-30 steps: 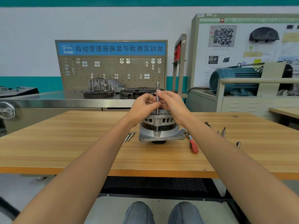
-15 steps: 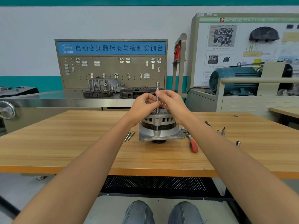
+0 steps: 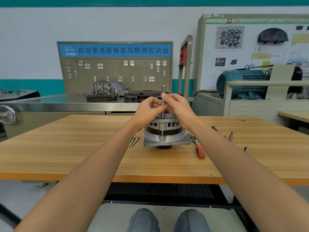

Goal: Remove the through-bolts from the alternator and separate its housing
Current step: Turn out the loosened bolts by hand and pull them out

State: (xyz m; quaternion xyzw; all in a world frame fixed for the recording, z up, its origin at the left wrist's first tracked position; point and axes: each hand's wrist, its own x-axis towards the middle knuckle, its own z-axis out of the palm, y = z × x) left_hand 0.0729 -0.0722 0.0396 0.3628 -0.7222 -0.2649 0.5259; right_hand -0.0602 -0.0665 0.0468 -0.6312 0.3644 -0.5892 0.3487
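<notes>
Both hands [image 3: 164,108] pinching upright extension bar [image 3: 163,97], alternator [image 3: 166,133] beneath

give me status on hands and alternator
Both hands pinch the upright extension bar. Alternator housing unsplit. Two bolts already out. Nothing blocking.

Both hands crowd the top of the alternator [image 3: 164,131], the left hand [image 3: 148,109] and right hand [image 3: 179,107] pinching an upright extension bar [image 3: 163,99] that blocks the approach from above. Just left of the housing lie two loose through-bolts [image 3: 133,141]; just right, a red-handled ratchet [image 3: 198,147] angles toward the table's front edge. Farther right, small sockets [image 3: 246,149] and bits [image 3: 231,136] dot the wooden table [image 3: 66,148]. Open tabletop stretches wide on the far left and along the front edge between the forearms. Behind, a steel workbench [image 3: 66,104] with gear parts walls off the rear.
</notes>
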